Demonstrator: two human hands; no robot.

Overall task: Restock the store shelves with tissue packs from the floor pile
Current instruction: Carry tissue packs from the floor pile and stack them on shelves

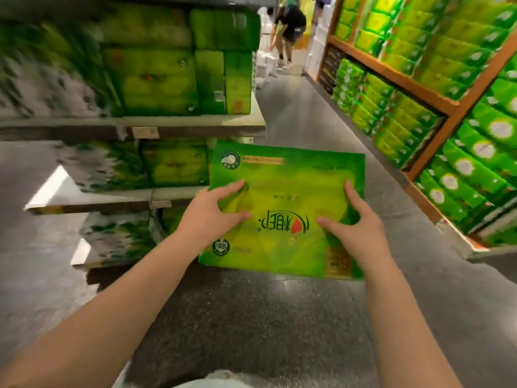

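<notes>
With the left hand and right hand each keeping a firm grip on the tissue pack, the person should hold it level and slide it squarely onto the left shelf.

Even, bright store lighting. Heavy motion blur left of the left hand; wide-angle bending at frame edges.

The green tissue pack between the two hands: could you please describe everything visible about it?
The tissue pack is a flat, rectangular bundle in glossy green-yellow plastic film, with round seals at two corners and red-and-dark lettering that reads upside down from this view. It is held above the grey floor, broad face up. The left hand and right hand pinch its wrapper.
</notes>
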